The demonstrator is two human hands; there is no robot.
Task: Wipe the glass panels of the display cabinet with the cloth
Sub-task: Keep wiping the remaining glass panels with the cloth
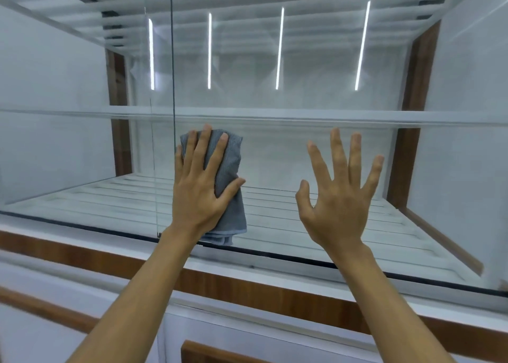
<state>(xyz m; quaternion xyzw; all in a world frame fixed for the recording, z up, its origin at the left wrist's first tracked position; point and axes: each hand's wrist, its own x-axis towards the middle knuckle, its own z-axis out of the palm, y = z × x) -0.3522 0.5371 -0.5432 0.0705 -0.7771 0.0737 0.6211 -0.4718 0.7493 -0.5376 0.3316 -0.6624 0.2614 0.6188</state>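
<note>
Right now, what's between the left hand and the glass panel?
The grey cloth: the left hand presses it flat against the glass panel, as the head view shows.

Cloth (pixel 228 170) grey-blue (fine weave pattern); cabinet frame (pixel 275 288) white, brown wood trim; light strips (pixel 279 49) white.

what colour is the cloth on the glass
Grey-blue, with a fine woven texture. The cloth shows best in the head view, under the left hand.
</note>
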